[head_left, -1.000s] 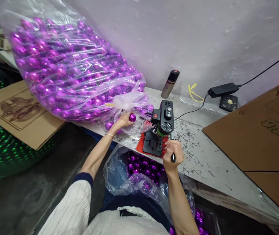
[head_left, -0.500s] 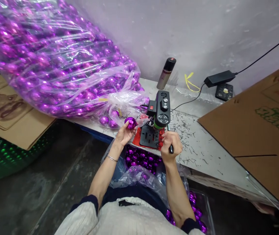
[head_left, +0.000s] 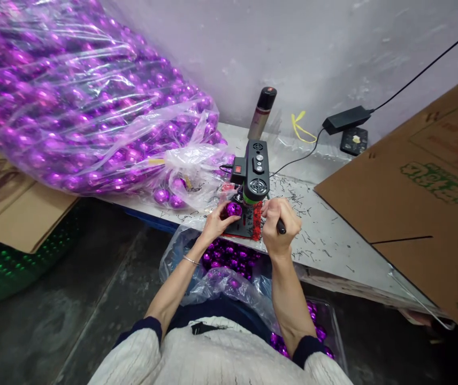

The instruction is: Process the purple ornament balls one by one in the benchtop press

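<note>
My left hand [head_left: 218, 222] is closed on a shiny purple ball [head_left: 233, 209] and holds it on the black base under the head of a small black bench press [head_left: 252, 179]. My right hand [head_left: 277, 227] is wrapped round the press's black lever handle [head_left: 281, 228], just right of the machine. The press stands on a red mat [head_left: 257, 220] at the table's near edge. A huge clear bag of purple balls [head_left: 72, 112] lies on the table to the left, its mouth open beside the press.
A second clear bag with purple balls [head_left: 229, 262] hangs open below the table edge, over my lap. Black metal scraps litter the white table [head_left: 325, 240]. A spray can [head_left: 261, 113], a power adapter [head_left: 345, 118] and a cardboard sheet [head_left: 425, 198] stand behind and right.
My left hand drew a purple ball out of the big bag and carried it right, under the press head. My right hand stayed on the lever. The view tilted down.
</note>
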The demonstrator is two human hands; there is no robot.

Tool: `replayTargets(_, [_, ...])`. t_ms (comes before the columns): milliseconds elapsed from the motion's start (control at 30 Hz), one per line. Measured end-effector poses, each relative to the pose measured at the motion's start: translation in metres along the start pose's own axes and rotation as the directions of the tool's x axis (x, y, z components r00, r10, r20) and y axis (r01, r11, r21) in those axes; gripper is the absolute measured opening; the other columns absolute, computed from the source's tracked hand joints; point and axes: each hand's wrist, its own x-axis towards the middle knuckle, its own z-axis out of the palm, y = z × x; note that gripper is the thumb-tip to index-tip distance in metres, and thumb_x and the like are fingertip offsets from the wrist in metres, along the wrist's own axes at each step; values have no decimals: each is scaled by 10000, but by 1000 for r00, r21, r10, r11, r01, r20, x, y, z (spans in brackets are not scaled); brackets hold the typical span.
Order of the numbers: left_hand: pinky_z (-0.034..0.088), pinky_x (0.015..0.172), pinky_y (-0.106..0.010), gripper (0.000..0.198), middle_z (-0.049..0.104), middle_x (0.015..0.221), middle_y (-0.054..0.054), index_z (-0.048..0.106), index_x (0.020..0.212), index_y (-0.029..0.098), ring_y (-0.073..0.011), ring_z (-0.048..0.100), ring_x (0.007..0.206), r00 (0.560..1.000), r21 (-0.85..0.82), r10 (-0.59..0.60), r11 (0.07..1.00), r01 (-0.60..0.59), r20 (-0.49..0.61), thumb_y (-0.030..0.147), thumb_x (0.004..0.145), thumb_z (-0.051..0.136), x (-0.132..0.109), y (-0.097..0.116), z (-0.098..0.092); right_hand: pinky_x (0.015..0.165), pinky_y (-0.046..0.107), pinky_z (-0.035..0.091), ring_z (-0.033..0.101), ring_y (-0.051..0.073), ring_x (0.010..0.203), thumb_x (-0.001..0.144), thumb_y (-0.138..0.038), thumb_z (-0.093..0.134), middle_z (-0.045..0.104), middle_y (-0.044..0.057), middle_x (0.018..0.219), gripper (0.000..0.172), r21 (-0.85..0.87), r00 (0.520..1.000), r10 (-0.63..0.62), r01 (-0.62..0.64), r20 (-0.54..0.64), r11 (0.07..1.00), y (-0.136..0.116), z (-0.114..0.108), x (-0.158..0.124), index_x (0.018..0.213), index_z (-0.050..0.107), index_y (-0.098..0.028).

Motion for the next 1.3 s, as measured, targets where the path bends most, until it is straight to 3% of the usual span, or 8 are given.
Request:
replayTargets(200, [540,1025,-466,615,742,1232,-120,635,1356,212,-315,697,1141,988,279,141,948,-155,70,458,824,819,1,0,1,631,297,441,570,126,638,996,-181,466,567,-15,662,284,5,1000,-14,14,18,1000,0,-2,-4,723,527,-228])
replayTargets(467, [543,1029,-469,643,707,1291,-163,552,1412,180,-311,686,1189,929,334,320,868,-367,187,532,899,716,-1,-5,-1,620,292,439,575,125,642,987,-158,472,567,-16,667,266,-7,999,-33,33,19,999,0,-2,-7,735,523,-229])
replayTargets(633, [529,1042,-494,643,690,1292,-163,529,1424,192,-317,667,1199,923,380,338,841,-384,184,538,909,700,-1,-10,5,621,289,438,574,126,647,984,-146,467,570,-15,672,253,-22,999,-44,45,28,999,0,-3,-9,752,523,-229])
replayTargets(800, [491,1102,-471,639,600,1365,-152,519,1437,214,-304,596,1294,931,374,352,855,-360,94,537,914,692,1,-16,19,630,287,447,584,131,656,978,-135,473,585,-10,688,247,-2,999,-41,41,34,999,0,-3,-12,755,522,-230])
replayTargets(1000, [480,1095,-493,657,645,1351,-159,524,1422,200,-315,614,1280,921,367,382,847,-383,81,552,898,706,-1,-23,26,633,282,454,592,134,671,963,-111,480,612,-4,710,235,6,998,-49,49,24,999,0,-2,-18,768,538,-229])
replayTargets(1300, [499,1066,-476,638,671,1335,-153,539,1408,198,-305,638,1254,913,379,401,835,-399,76,565,907,684,-2,-26,26,645,286,495,617,134,669,989,-187,463,626,-5,730,227,-6,996,-73,73,-48,997,20,10,-55,783,547,-232])
